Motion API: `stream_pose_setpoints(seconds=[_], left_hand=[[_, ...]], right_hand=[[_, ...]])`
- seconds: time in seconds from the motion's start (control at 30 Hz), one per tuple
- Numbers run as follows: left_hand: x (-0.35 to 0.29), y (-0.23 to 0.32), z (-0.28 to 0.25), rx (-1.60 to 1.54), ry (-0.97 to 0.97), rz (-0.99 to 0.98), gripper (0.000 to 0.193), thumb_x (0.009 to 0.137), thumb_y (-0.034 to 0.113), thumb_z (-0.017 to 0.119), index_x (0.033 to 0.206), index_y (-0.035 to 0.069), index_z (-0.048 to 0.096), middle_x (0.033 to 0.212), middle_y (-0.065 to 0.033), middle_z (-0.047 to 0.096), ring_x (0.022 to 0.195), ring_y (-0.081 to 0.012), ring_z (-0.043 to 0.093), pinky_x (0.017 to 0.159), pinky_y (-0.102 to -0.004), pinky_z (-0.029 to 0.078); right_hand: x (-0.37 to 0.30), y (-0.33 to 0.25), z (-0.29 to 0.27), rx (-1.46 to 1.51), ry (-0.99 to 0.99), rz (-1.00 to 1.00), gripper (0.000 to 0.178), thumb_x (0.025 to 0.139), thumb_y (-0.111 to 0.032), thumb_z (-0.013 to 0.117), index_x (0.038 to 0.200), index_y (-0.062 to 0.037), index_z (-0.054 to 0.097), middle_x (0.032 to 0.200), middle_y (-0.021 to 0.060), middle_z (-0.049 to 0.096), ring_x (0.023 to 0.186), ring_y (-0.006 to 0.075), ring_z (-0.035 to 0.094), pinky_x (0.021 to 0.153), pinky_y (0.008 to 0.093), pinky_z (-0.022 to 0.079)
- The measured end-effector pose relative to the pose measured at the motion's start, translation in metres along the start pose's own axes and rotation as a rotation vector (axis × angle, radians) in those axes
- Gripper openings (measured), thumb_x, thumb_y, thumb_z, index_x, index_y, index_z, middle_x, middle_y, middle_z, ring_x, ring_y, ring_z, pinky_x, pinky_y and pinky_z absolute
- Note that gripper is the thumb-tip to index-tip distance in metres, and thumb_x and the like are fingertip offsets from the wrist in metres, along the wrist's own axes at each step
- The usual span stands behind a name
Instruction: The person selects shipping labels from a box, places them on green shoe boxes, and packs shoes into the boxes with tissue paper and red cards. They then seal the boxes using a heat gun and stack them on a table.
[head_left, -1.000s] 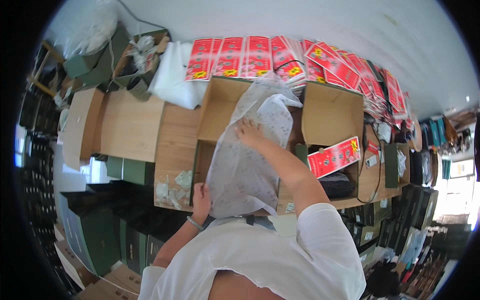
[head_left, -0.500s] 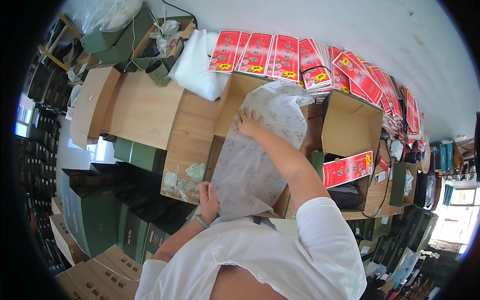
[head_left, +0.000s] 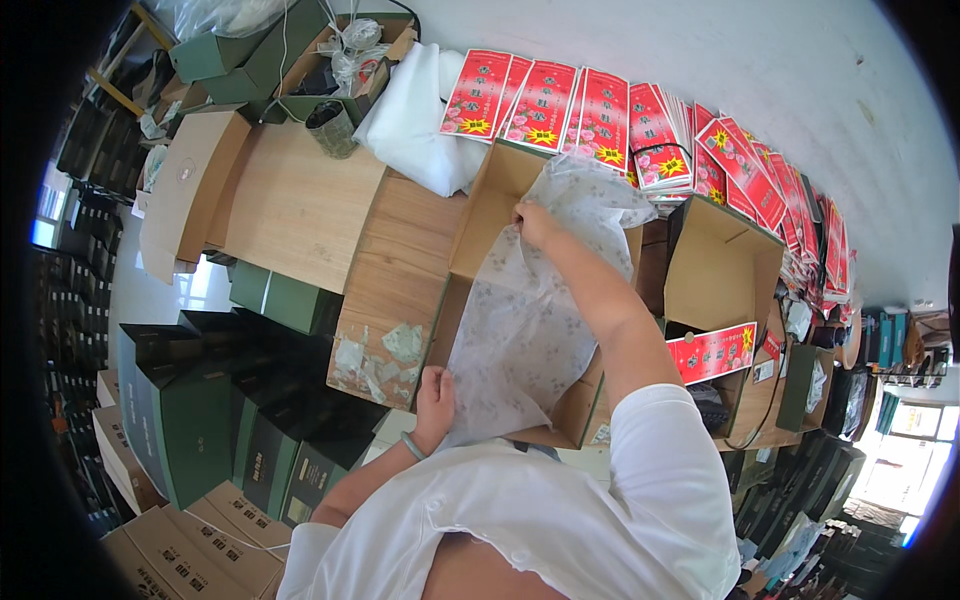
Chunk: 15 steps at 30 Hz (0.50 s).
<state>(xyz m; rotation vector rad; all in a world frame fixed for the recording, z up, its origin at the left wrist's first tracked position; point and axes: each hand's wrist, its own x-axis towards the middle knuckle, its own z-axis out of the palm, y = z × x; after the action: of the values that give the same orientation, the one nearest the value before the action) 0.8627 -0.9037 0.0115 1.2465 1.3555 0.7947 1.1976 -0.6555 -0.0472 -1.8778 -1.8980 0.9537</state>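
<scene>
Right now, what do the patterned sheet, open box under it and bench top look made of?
Patterned sheet: likely tissue paper or thin nonwoven, matte; translucent, softly creased.
Open box: probably cardboard, matte brown inside; stiff, flat walls.
Bench top: wood or wood-look laminate, smooth; grain shows.

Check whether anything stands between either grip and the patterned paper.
Nothing visible does: the right grip holds the paper by its upper left edge, and the left grip is at its lower left edge. What lies beneath the paper is hidden.
</scene>
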Motion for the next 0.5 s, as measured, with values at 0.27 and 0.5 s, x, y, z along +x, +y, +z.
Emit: stream_pose_setpoints(seconds=[0.27,0.5], left_hand=[[0.004,0.008,0.000,0.295,-0.018,-0.007,0.022,0.102,0.022,0.048,0.104,0.000,0.049,0.083,-0.0264,0.060,0.078,-0.0432,0.062,0.069,-0.0470,0.048],[0.008,0.004,-0.003,0.363,-0.015,-0.061,0.031,0.102,0.028,0.049,0.110,-0.002,0.048,0.089,-0.0275,0.063,0.085,-0.0433,0.063,0.073,-0.0477,0.049]], right_hand=[[0.029,-0.065,0.027,-0.051,0.235,0.021,0.027,0.081,0.002,0.054,0.107,-0.0006,0.062,0.118,0.0245,0.056,0.110,0.0395,0.056,0.094,0.0448,0.046],[-0.090,-0.095,0.027,-0.309,0.465,-0.367,0.055,0.088,-0.013,0.055,0.142,-0.0082,0.043,0.150,0.0221,0.036,0.138,0.0387,0.034,0.116,0.0490,0.027]])
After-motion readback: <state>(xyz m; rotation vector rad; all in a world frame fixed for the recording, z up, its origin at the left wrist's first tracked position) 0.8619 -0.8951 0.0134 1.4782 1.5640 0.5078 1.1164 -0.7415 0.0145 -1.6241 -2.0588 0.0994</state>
